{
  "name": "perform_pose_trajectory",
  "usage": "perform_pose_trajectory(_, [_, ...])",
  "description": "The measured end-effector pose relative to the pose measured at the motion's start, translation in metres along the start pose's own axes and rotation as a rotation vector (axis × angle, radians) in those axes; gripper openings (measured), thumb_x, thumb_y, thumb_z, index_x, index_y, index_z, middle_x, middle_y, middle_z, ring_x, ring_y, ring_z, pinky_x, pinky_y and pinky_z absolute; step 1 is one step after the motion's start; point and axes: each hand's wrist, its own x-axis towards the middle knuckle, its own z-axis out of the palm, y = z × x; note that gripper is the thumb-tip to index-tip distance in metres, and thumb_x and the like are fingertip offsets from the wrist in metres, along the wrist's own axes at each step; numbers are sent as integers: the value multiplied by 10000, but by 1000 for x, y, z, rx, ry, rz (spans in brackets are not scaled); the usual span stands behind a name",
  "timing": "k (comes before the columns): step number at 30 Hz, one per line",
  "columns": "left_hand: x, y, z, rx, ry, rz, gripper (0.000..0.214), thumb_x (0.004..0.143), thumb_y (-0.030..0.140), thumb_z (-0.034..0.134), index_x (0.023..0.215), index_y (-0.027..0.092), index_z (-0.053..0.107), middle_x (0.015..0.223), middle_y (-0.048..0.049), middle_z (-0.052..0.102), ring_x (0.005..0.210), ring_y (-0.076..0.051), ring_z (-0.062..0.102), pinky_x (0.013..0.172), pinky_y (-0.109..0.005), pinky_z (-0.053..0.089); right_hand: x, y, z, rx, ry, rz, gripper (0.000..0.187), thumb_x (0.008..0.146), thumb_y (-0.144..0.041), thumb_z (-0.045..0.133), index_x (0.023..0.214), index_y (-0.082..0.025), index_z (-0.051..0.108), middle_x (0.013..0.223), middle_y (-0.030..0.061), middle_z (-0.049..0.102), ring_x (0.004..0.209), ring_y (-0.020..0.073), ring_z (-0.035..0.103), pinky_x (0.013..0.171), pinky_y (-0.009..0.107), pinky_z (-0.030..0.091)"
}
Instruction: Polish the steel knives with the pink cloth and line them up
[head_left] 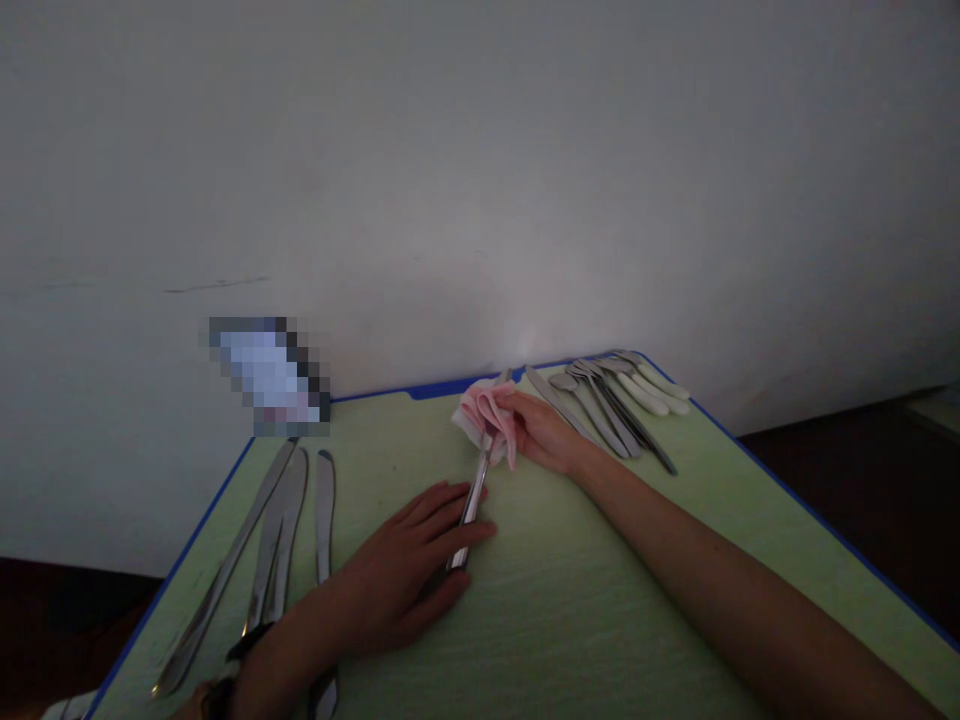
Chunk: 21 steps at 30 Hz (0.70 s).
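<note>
My left hand (pixel 420 555) grips the silver handle of a table knife (pixel 474 500), with the fingers and thumb around it. The knife points away from me toward the wall. My right hand (pixel 544 430) is closed on a pink and white cloth (pixel 480 410), pinched round the blade. The cloth hides most of the blade; a bit of metal shows beyond its far edge. Beneath both hands is a light green table top (pixel 540 580) with a blue edge.
Several table knives (pixel 281 540) lie at the left, partly behind my left forearm. At the back right are spoons (pixel 589 395) and other cutlery, some white-handled (pixel 649 395). A blurred-out phone-like object (pixel 266 375) stands at the back left corner. A pale wall (pixel 480 200) borders the far edge.
</note>
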Motion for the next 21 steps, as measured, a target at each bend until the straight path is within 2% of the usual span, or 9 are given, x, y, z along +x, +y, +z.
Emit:
perform_pose_trajectory(4, [1,-2,2,-3,21,8,425,948,247,445,1373,262,438,1459,-45,439,1381,-240,314,1135,-458,329,-2,-1,1,6,28,-6,108,772,-154,585,763,-143,692,755,19,669,679,104,586,639,190,488])
perform_pose_trajectory(11, [2,-2,2,9,20,-9,391,963,257,428,1353,254,449,1452,-43,449,1379,-225,318,1136,-446,333,-7,0,2,-72,-59,-5,79,761,-211,653,814,-176,700,855,32,704,776,137,619,716,223,507])
perform_pose_trajectory(14, [2,-2,2,9,19,-5,388,960,251,436,1347,248,456,1439,-50,465,1370,-228,333,1134,-449,335,-5,2,0,-90,-64,12,83,762,-219,655,815,-175,701,859,36,706,764,139,621,682,223,506])
perform_pose_trajectory(21, [2,-3,3,-12,61,4,392,945,253,465,1337,256,478,1419,-46,490,1358,-227,355,1127,-442,345,-1,0,-3,33,-45,1,69,800,-191,637,815,-145,686,787,8,689,694,97,608,684,194,506])
